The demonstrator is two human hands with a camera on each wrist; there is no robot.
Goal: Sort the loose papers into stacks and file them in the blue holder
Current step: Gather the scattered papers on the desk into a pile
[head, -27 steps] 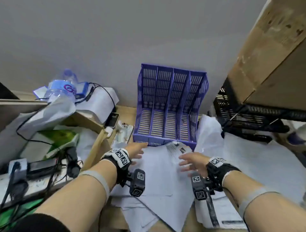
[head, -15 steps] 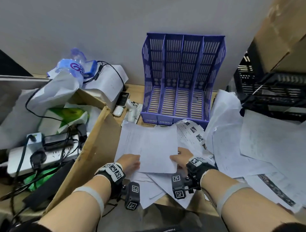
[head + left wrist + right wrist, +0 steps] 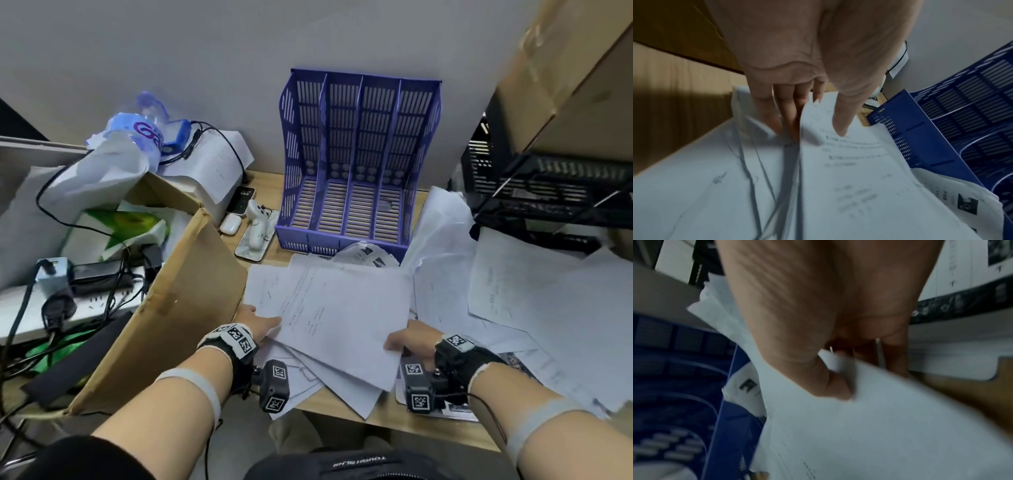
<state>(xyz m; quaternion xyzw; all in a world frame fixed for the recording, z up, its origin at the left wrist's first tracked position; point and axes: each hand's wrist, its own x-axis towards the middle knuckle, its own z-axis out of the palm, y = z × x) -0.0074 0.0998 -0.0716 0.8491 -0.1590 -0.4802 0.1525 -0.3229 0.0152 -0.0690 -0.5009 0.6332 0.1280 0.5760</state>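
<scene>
A blue slotted holder [image 3: 359, 164] stands upright against the wall, its slots bare; it also shows in the left wrist view [image 3: 953, 129] and the right wrist view [image 3: 674, 386]. In front of it I hold a few white printed sheets [image 3: 339, 315] by their near corners. My left hand [image 3: 255, 323] pinches the left edge, thumb on top [image 3: 844, 113] and fingers underneath. My right hand [image 3: 409, 339] pinches the right corner with the thumb pressed on the paper [image 3: 830, 382]. More loose sheets [image 3: 329, 380] lie fanned under the held ones.
Many more papers [image 3: 513, 298] cover the desk to the right, below a black crate [image 3: 548, 185] and a large cardboard box [image 3: 565, 68]. A cardboard flap [image 3: 178, 301] rises on the left. A phone, earbud case and small controller [image 3: 255, 226] lie beside the holder.
Both hands drew back from the holder toward the desk's near edge and took hold of the top sheets, which now lift and tilt to the right.
</scene>
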